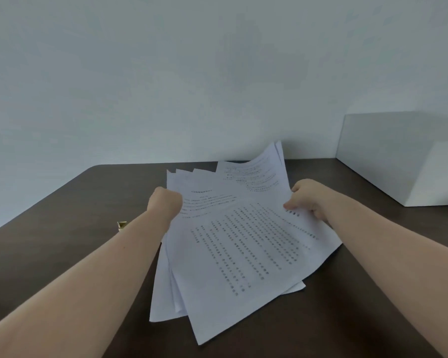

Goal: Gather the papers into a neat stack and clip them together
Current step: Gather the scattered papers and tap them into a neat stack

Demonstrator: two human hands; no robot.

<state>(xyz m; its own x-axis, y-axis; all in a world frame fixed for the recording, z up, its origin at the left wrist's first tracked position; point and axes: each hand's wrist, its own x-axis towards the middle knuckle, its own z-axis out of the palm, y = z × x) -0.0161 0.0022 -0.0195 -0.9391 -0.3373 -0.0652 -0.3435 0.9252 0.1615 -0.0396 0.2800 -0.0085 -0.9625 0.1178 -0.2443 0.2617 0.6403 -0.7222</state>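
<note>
Several white printed papers (233, 244) lie fanned and uneven over the middle of the dark brown table (62, 228), their far edges lifted. My left hand (164, 201) grips the left edge of the pile, fingers hidden under the sheets. My right hand (308, 197) pinches the right edge, thumb on top of the top sheet. The top sheet shows rows of small printed marks. A small gold-coloured object (121, 225), possibly the clip, peeks out from behind my left forearm on the table.
A white box (411, 161) stands at the back right of the table. A plain pale wall (192, 73) rises right behind the table's far edge. The table's left corner is rounded.
</note>
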